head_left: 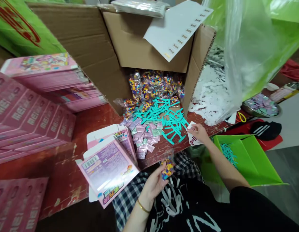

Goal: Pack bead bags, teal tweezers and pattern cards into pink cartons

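Note:
In my left hand (153,185), over my lap, is a small clear bag of colourful beads (167,169), its fingers closed round it. My right hand (198,132) reaches to the table's near edge and pinches a white card with a dark red dot pattern (193,140). Left of that card lies a heap of teal plastic sticks with crossbars (164,114). Small purple and green sachets (144,137) are piled beside the sticks. Flattened pink printed boxes (108,170) overlap at the table's front edge, left of my left hand.
An open carton (149,45) lies on its side, with bagged beads (156,85) spilling out. Pink boxes (31,112) stand stacked at left. White perforated sheets (207,93) lie to the right. A green bin (248,161) holds teal pieces, and a metal bowl (263,106) holds sachets.

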Tool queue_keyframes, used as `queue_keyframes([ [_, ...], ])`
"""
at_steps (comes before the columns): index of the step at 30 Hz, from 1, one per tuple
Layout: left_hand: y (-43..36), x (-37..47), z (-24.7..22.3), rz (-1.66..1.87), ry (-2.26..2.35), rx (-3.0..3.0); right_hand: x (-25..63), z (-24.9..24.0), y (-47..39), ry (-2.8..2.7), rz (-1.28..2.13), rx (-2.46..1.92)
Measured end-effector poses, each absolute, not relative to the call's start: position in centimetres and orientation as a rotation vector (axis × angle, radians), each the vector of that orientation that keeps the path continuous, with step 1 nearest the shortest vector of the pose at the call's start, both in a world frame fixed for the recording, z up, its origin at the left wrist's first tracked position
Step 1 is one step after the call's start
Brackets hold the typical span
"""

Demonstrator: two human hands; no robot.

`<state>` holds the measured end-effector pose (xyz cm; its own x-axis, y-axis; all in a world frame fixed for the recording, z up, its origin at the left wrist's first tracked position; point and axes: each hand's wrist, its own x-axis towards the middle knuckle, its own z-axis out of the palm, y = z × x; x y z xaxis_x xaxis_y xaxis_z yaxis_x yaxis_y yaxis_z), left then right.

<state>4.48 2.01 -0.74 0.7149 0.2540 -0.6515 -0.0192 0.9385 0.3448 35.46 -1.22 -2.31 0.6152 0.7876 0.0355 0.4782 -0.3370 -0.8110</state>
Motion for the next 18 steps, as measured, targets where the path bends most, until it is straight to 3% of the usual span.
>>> queue_keyframes([
  [2,1.3,4.2,-0.3,0.178,0.756,0.353,40.5,-2.8,-0.4,-0.989,0.342,-2.288],
  [5,0.4,4.0,0.1,0.230,0.826,0.482,44.5,-3.5,0.9,-0.992,0.556,-2.464],
  [12,0.6,4.6,-0.8,0.573,0.950,0.673,45.6,-3.6,0.6,-0.995,0.738,-2.301],
  [18,0.2,5.2,-0.5,0.605,0.879,0.656,47.0,-1.2,-1.8,-0.817,0.698,-2.148],
])
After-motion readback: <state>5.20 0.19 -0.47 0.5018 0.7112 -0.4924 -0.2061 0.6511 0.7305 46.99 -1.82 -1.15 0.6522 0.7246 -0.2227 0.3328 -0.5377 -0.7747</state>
